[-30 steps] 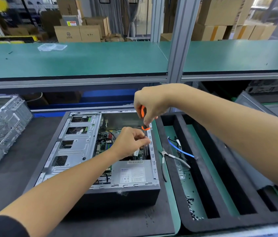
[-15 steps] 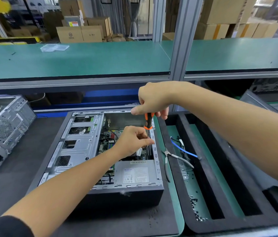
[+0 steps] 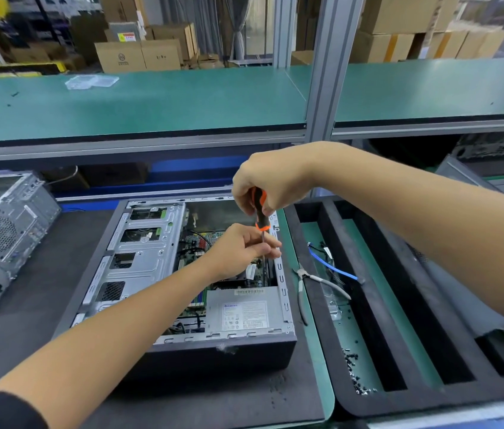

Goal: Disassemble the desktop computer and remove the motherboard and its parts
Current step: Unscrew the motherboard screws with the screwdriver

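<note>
An open desktop computer case (image 3: 139, 261) lies on its side on the dark mat. Inside it show the green motherboard (image 3: 193, 246), a silver drive cage and the grey power supply (image 3: 244, 311). My right hand (image 3: 269, 181) grips the orange and black handle of a screwdriver (image 3: 260, 215), held upright over the case's right edge. My left hand (image 3: 241, 249) pinches the thin metal shaft just below the handle. The tip goes down inside the case near the right wall and is hard to make out.
Pliers (image 3: 309, 280) lie on the edge of a black foam tray (image 3: 405, 305) to the right, which holds a blue cable (image 3: 334, 267) and several small screws (image 3: 353, 366). A second computer case (image 3: 3, 233) stands at the left. A green shelf (image 3: 151, 100) runs overhead behind.
My right hand shifted its grip on the screwdriver handle, more of the orange showing now. My left hand stays pinched on the shaft in the same place.
</note>
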`<state>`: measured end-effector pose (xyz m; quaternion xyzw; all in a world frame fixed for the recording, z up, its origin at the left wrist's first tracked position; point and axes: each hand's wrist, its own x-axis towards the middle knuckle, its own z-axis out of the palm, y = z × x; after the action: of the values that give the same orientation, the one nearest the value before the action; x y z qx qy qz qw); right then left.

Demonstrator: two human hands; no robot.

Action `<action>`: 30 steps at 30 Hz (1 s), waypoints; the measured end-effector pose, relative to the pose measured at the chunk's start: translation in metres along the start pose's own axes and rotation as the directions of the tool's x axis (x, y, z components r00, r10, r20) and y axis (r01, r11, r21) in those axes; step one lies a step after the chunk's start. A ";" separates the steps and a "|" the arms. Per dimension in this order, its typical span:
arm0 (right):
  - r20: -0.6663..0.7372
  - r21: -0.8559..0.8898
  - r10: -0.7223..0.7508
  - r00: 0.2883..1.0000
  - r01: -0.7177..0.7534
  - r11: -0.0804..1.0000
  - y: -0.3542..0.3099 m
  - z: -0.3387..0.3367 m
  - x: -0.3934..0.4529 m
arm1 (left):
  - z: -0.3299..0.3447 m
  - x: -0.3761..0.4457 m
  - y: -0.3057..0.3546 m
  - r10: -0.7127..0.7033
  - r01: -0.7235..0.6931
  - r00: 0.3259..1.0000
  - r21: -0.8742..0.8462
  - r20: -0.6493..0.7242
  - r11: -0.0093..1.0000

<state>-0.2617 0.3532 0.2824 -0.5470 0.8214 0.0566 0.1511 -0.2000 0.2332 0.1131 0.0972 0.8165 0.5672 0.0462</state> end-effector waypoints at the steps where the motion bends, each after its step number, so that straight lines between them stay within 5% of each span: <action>1: -0.005 0.022 -0.009 1.000 0.009 1.000 0.000 0.000 0.000 | 0.000 0.000 -0.001 -0.003 0.004 1.000 0.009 -0.007 1.000; 12: -0.082 0.202 0.283 0.956 -0.262 0.944 0.003 0.008 0.000 | 0.004 0.004 -0.001 -0.011 0.014 0.991 0.017 -0.132 1.000; 19: -0.047 0.051 0.138 0.989 -0.135 0.990 -0.002 0.006 -0.007 | 0.009 0.003 0.000 0.017 -0.005 0.992 0.089 -0.126 0.996; 25: 0.099 0.130 0.056 0.994 -0.069 0.989 -0.001 -0.001 -0.010 | 0.013 0.004 0.000 0.001 0.011 0.990 0.089 -0.140 0.996; 30: -0.026 0.170 0.240 0.970 -0.233 0.958 -0.001 0.002 -0.008 | 0.009 0.002 -0.001 -0.003 0.016 0.988 0.078 -0.155 0.997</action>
<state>-0.2579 0.3606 0.2828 -0.4316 0.8861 -0.0070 0.1692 -0.2001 0.2409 0.1089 0.0509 0.8400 0.5399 -0.0184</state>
